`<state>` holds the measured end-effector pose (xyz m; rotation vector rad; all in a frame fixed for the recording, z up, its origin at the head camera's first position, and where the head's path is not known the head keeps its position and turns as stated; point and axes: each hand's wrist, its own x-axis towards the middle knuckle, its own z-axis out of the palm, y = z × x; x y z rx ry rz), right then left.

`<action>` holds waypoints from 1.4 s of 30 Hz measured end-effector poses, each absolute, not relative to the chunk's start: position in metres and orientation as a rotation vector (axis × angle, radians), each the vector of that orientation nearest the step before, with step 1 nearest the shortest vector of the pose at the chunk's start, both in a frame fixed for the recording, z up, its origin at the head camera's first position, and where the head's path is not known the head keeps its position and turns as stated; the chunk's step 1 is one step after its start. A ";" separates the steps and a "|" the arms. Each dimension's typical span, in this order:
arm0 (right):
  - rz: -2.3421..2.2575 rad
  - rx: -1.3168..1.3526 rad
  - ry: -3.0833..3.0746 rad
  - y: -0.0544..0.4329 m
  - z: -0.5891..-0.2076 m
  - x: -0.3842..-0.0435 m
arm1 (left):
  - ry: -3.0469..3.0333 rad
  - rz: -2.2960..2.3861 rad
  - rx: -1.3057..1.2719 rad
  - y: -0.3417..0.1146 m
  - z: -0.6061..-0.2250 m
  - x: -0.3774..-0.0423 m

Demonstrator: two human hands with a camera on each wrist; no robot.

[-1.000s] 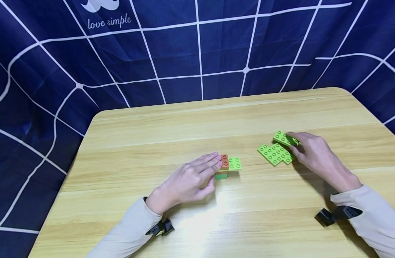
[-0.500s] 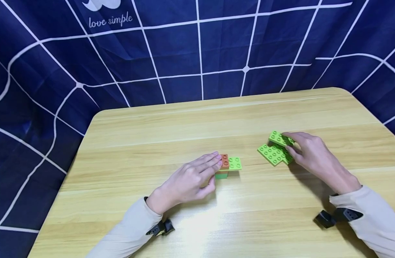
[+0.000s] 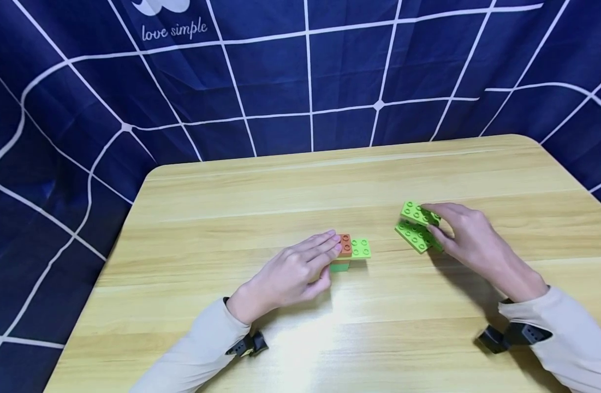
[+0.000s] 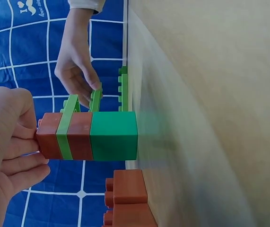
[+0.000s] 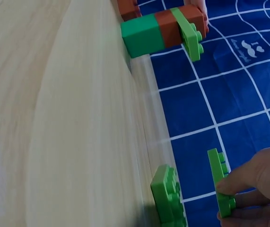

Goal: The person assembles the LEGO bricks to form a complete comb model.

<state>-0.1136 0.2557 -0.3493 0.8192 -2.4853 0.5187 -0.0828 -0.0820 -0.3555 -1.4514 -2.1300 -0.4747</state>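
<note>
My left hand holds the top of a small toy brick stack, fingers over its upper red-brown brick. Beneath that brick come a light green plate jutting right, another red-brown brick, and a dark green brick at the bottom. To the right, my right hand pinches a light green studded building plate between thumb and fingers. The plate is raised, with a gap below it in the right wrist view. Under it, light green plates lie on the table, partly hidden by the hand.
Red-brown bricks stand on the table beside the stack, covered by my left hand in the head view. The wooden table ends at a rounded back edge, with a dark blue curtain behind it.
My right hand has lifted the light green plate and carried it left, over the plates lying on the table. My left hand stays on the stack. The head view has shifted slightly.
</note>
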 end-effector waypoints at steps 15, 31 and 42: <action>0.543 0.872 -2.476 0.237 -0.342 -0.111 | -2.154 -0.465 -1.452 -0.082 -0.354 -0.083; 0.571 0.953 -2.424 0.224 -0.333 -0.107 | -2.160 -0.454 -1.440 -0.082 -0.354 -0.083; 0.599 1.031 -2.390 0.213 -0.324 -0.102 | -2.149 -0.458 -1.435 -0.081 -0.352 -0.083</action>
